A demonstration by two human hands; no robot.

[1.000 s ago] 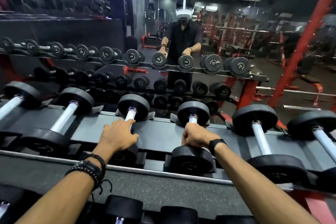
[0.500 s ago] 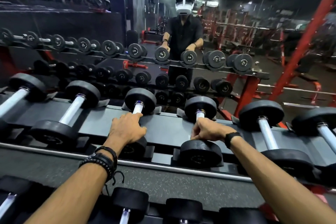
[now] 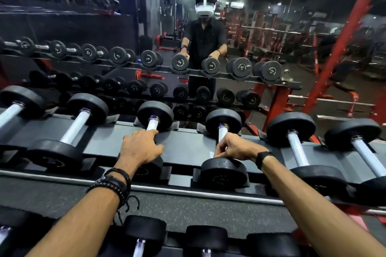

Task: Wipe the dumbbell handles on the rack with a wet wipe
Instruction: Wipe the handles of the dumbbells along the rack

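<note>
Dumbbell handles on the top tier of the rack [image 3: 188, 150] lie in a row running left to right, each between a near and a far black head. Two in the middle are in hand. The left hand [image 3: 140, 148] lies over the handle of the left middle dumbbell [image 3: 154, 117], fingers curled down around it; only the far end of that handle [image 3: 152, 125] shows. The right hand [image 3: 236, 148] pinches the near end of the handle [image 3: 222, 132] of the right middle dumbbell [image 3: 223, 170], fingers curled round it. I cannot make out a wet wipe under either hand; a small pale patch just left of the right fingers may be one.

Judging progress is hard: no handle shows a visible difference between wiped and unwiped. At best the work is mid-row, with two handles to the left, two to the right, and the lower tier left to check.

The mirror behind shows the reflected dumbbell ends carrying ring-shaped lettering and numbers, too small and reversed to read.
</note>
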